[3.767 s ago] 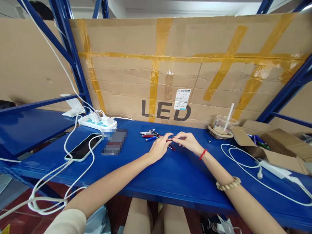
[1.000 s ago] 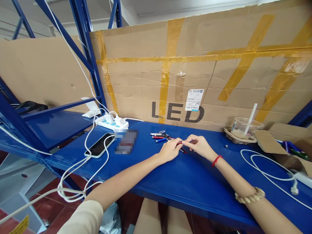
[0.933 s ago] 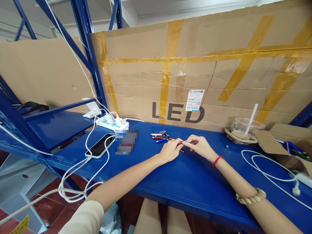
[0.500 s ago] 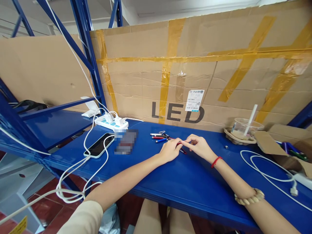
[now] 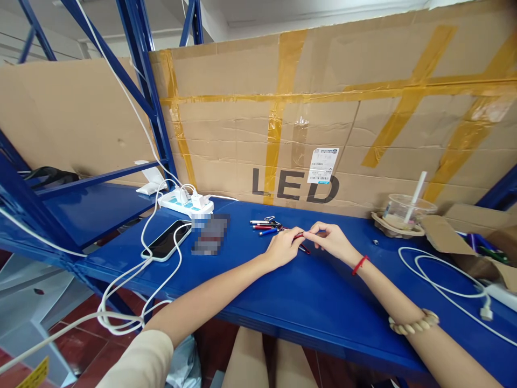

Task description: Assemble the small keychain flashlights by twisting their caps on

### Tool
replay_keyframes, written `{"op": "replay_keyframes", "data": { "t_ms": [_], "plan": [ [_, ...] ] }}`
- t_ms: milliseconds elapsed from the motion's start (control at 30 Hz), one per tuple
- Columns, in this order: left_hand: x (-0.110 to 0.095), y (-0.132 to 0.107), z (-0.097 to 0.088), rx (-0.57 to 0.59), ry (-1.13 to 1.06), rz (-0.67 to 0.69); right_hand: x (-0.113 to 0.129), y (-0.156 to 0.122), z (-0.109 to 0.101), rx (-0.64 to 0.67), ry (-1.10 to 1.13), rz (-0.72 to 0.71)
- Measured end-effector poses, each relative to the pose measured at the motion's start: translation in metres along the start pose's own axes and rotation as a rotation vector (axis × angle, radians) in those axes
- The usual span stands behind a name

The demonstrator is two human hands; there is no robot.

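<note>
Between my two hands is a slim red pen point(image 5: 299, 235), held just above the blue shelf top point(image 5: 307, 302). My left hand point(image 5: 281, 249) is closed on its left part, fingers wrapped over it. My right hand point(image 5: 329, 238) pinches the other end between thumb and forefinger, its remaining fingers curled. Just beyond my left hand lie several pens, among them a blue pen point(image 5: 268, 232) and a silver-and-black pen point(image 5: 262, 222). Under my hands another dark red piece point(image 5: 305, 249) sticks out on the shelf; its kind is partly hidden.
On the left are a phone point(image 5: 167, 241), a white power strip point(image 5: 186, 203) and looping white cables point(image 5: 121, 326). To the right stand a plastic cup point(image 5: 398, 213) in a carton holder, an open cardboard box point(image 5: 448, 234) and a coiled white cable point(image 5: 440, 291). A taped carton point(image 5: 226, 129) walls off the back.
My right hand's fingertips have shifted slightly along the red pen, and more of the pen shows between my hands. The loose pens lie as before.
</note>
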State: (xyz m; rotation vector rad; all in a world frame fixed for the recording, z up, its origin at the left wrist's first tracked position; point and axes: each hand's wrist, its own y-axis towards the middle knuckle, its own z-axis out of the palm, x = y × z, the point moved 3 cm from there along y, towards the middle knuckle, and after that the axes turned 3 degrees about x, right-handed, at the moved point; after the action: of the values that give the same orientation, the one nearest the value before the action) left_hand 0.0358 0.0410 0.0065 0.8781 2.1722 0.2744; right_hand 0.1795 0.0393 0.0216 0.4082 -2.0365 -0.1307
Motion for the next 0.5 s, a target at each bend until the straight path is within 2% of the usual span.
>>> {"op": "replay_keyframes", "data": {
  "t_ms": [200, 500],
  "plan": [
    [0.0009, 0.0005, -0.0001, -0.007, -0.012, -0.009, -0.0006, 0.0006, 0.0017, -0.023, 0.036, 0.034],
    [0.0017, 0.0006, 0.0001, -0.008, 0.007, -0.017, 0.0012, 0.0013, 0.0048, -0.033, 0.05, -0.01]
  ]
}}
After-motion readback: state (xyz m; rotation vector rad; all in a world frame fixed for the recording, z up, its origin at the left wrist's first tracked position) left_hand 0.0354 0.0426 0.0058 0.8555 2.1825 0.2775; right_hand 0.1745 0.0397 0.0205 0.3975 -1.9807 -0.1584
